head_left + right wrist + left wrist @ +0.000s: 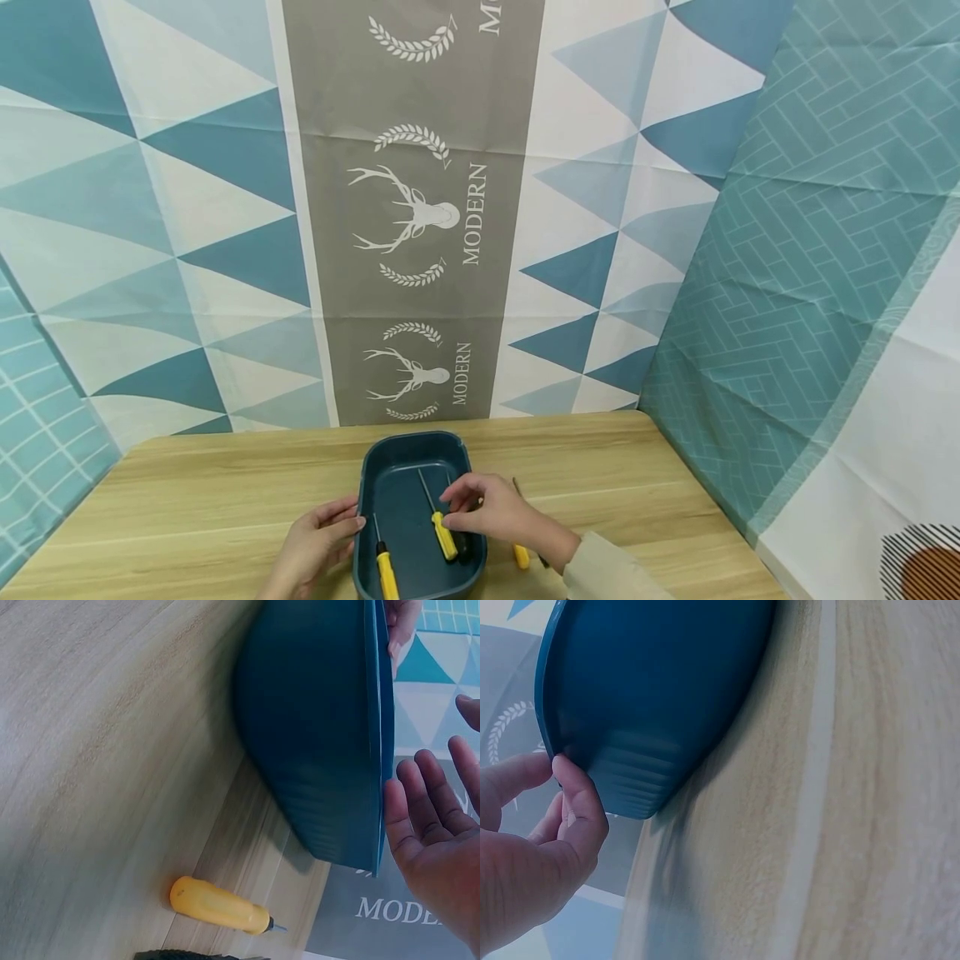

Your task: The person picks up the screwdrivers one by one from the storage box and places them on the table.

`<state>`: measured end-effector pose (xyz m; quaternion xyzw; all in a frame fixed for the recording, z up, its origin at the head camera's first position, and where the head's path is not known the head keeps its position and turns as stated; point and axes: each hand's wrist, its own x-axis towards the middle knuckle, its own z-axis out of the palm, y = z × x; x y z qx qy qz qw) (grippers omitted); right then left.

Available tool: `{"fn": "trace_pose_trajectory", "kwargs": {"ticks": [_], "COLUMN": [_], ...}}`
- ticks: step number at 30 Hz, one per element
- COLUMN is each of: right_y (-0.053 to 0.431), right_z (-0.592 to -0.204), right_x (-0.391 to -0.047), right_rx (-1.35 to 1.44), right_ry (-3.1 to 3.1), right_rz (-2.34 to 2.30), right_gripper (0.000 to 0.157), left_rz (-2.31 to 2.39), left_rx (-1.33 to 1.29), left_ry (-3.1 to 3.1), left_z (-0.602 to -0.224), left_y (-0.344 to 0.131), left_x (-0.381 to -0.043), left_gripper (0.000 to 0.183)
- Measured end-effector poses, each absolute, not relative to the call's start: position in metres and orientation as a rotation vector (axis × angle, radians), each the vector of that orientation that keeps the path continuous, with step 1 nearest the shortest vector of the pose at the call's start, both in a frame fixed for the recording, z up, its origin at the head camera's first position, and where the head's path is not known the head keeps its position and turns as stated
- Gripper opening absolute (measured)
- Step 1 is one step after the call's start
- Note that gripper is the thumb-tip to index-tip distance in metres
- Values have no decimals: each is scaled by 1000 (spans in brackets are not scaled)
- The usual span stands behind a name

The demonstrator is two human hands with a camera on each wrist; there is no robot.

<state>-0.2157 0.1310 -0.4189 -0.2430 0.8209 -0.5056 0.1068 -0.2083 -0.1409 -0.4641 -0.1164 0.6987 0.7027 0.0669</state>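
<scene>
A dark blue plastic bin [408, 517] stands on the table. My left hand [318, 537] pinches its left rim between thumb and fingers, as the left wrist view shows close up. Over the bin's right side hovers my right hand [491, 510], fingers loosely bent, holding nothing; in the right wrist view its fingers [431, 791] are spread beside the rim. Inside the bin lie a yellow screwdriver [386, 575] with a black collar at the left, another yellow screwdriver [444, 537] near the middle, and a dark-handled screwdriver [464, 548] along the right wall, partly hidden by my right hand.
On the table [247, 500], just right of the bin, lies a yellow-handled screwdriver [217, 904]. A dark object [187, 955] beside it is cut off by the right wrist view's edge. Patterned cloth [420, 292] hangs behind the table and along its right side.
</scene>
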Motion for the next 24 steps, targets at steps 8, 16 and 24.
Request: {"fn": "trace_pose_trajectory", "kwargs": {"ticks": [8,16,24], "right_y": [125,120,115], "right_z": [-421,-420,-420], "right_x": [-215,-216,-216], "right_rx": [-758,-728,-765], "right_ry": [2384,2386,2371], "right_rz": [-1505,-1489,-1489], "right_gripper": [19,20,17], "left_rz": [2115,2108,2114], "left_rx": [-346,-344,-351], "left_ry": [2102,2105,2106], "left_z": [-465,-464,-464], "left_y": [-142,-142,-142], "left_x": [-209,-209,-208], "left_gripper": [55,56,55]}}
